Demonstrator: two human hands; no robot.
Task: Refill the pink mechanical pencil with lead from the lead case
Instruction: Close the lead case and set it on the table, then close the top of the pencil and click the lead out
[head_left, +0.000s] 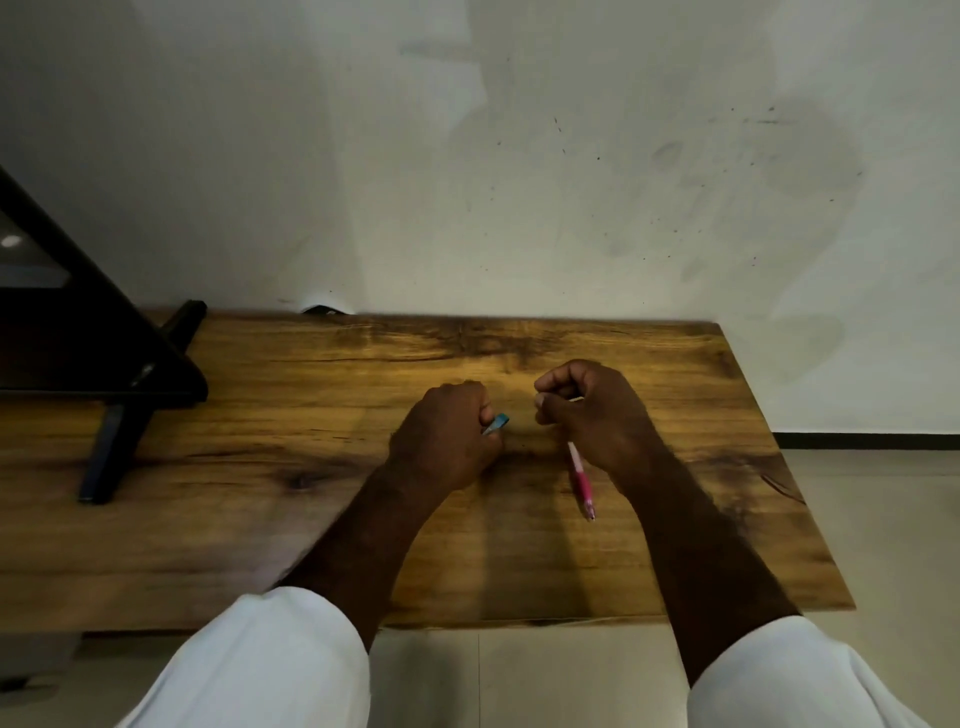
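On a wooden desk (260, 467) with dark grain, set against a scuffed white wall (519, 182): two bare forearms in white sleeves (270, 670), reaching forward. Left hand (441, 441) curled into a loose fist, fingers (485, 410) closed around a small blue lead case (498, 422); only its blue tip and a sliver of clear body visible, pointing up and to the right, remainder hidden inside the fist. Right hand (592, 410) curled too, thumb and forefinger pinched together near the wall side; whether anything thin sits between them, impossible to tell. Slim pink mechanical pencil (582, 480) near the desk's middle, long axis running almost straight toward the viewer, tilted slightly right; white upper end tucked under the right hand, far tip hidden, near end pointing at the front edge. Whether lying on the desk or held, unclear. Far left, a black angled stand (104, 364), cut off by the frame.
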